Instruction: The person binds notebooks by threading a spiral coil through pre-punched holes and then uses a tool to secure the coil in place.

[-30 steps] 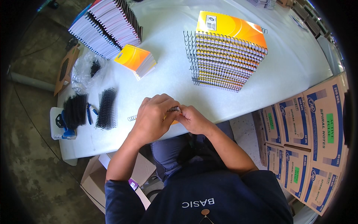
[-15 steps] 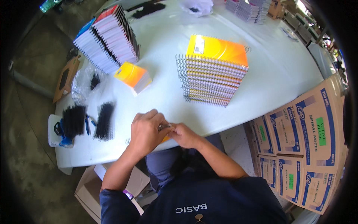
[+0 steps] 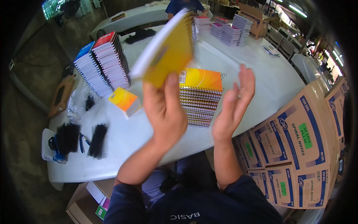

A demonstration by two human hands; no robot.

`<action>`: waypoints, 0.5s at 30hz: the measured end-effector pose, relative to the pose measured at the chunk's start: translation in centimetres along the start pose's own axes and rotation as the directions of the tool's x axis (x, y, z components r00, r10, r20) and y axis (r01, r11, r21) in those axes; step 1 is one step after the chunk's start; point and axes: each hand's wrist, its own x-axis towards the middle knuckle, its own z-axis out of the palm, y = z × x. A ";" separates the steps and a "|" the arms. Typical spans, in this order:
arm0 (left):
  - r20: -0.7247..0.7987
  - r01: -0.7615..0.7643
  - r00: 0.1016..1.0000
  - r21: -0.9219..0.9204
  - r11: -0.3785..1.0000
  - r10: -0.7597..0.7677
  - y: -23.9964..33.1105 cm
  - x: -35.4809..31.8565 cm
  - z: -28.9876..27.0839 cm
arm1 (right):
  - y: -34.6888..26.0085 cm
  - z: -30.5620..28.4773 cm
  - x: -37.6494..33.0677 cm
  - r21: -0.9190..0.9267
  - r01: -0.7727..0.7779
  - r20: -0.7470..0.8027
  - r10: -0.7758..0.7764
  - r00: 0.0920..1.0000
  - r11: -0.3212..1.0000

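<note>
My left hand (image 3: 166, 108) grips a yellow spiral notebook (image 3: 171, 56) by its lower edge, thumb on the cover. The notebook is raised above the table, tilted and blurred, with its coil along the right side. To its right, my right hand (image 3: 234, 104) is raised and open, fingers stretched up, holding nothing. Behind and between the hands stands a tall stack of yellow-orange spiral notebooks (image 3: 201, 106), partly hidden by my left hand and the held notebook. A small pile of yellow-orange booklets (image 3: 125, 101) lies left of my left hand.
Stacks of red and blue notebooks (image 3: 102, 63) stand at the far left. Bundles of black coils (image 3: 97, 141) lie near blue-handled pliers (image 3: 81, 143) and a white bin (image 3: 50, 149). Cardboard boxes (image 3: 294, 130) rise at right. Beyond the table, a person (image 3: 184, 6) is partly visible.
Both hands have risen from the table's near edge and moved apart. My left hand now holds the notebook up, while my right has opened. The view has tilted upward, showing a person beyond.
</note>
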 end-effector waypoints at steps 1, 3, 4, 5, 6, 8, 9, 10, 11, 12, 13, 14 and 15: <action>0.135 -0.118 0.987 0.232 0.966 0.088 -1.2 0.8 0.1 | 0.7 -0.6 1.0 -0.049 -0.077 -0.061 0.074 0.995 0.996; 0.465 -0.359 0.883 0.578 0.733 0.067 -3.0 1.6 0.5 | 2.0 -1.1 0.9 -0.071 -0.213 -0.115 0.204 0.972 0.974; 0.615 -0.476 0.785 0.676 0.563 -0.075 -3.3 1.7 0.9 | 3.0 -1.5 0.6 -0.049 -0.258 -0.104 0.252 0.962 0.965; 0.607 -0.492 0.795 0.657 0.572 -0.013 -3.6 1.2 1.0 | 4.2 -1.9 0.1 -0.028 -0.302 -0.092 0.299 0.950 0.953; 0.598 -0.512 0.800 0.638 0.575 0.050 -3.8 0.4 0.8 | 5.3 -2.1 -0.2 -0.002 -0.345 -0.080 0.344 0.936 0.939; 0.455 -0.436 0.881 0.674 0.596 0.130 -4.4 -0.1 0.2 | 6.5 -2.4 -0.4 0.019 -0.407 -0.064 0.407 0.911 0.913; 0.315 -0.303 0.943 0.684 0.663 0.106 -5.3 0.3 -0.5 | 6.5 -2.2 -0.4 0.025 -0.423 -0.056 0.424 0.904 0.906; 0.169 -0.162 0.984 0.673 0.722 0.063 -6.5 0.7 -1.2 | 6.4 -1.8 -0.6 0.000 -0.419 -0.055 0.418 0.907 0.908; 0.022 -0.021 1.000 0.637 0.770 0.009 -7.5 0.7 -1.8 | 6.3 -1.4 -0.8 -0.025 -0.414 -0.055 0.412 0.909 0.910; -0.030 0.042 0.999 0.582 0.812 -0.030 -7.9 0.5 -1.7 | 6.2 -1.3 -0.9 -0.060 -0.406 -0.051 0.403 0.914 0.912; -0.080 0.103 0.994 0.520 0.848 -0.071 -8.2 0.1 -1.4 | 6.2 -1.1 -1.0 -0.095 -0.397 -0.046 0.394 0.918 0.913; -0.126 0.160 0.985 0.454 0.877 -0.114 -8.5 -0.2 -1.1 | 6.1 -0.9 -1.0 -0.128 -0.386 -0.040 0.385 0.922 0.914; -0.149 0.165 0.983 0.432 0.887 -0.110 -8.8 -0.2 -0.9 | 6.0 -0.7 -1.0 -0.160 -0.375 -0.035 0.375 0.926 0.913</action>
